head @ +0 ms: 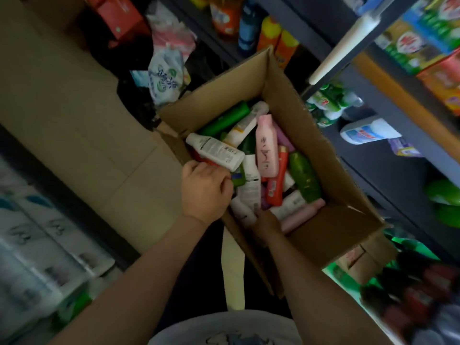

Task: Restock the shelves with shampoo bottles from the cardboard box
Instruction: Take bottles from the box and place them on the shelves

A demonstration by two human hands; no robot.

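An open cardboard box [293, 100] sits on the floor beside the shelves [388, 150], full of loose shampoo bottles lying on their sides. Among them are a pink bottle [266, 145], a red bottle [276, 185], green bottles [304, 178] and a white labelled bottle [215, 151]. My left hand [206, 188] is at the box's left wall, fingers curled in among the bottles just below the white labelled one; which bottle it holds is hidden. My right hand [267, 224] is inside the near end of the box, in shadow, over white and pale pink bottles [302, 214]; its fingers are not visible.
Shelves on the right carry a white jug [368, 133], green packs [328, 103] and coloured boxes [443, 78]. Orange and blue bottles [249, 26] stand behind the box. Plastic bags [166, 80] lie on the floor to its left. Stacked white packs [37, 245] fill the lower left.
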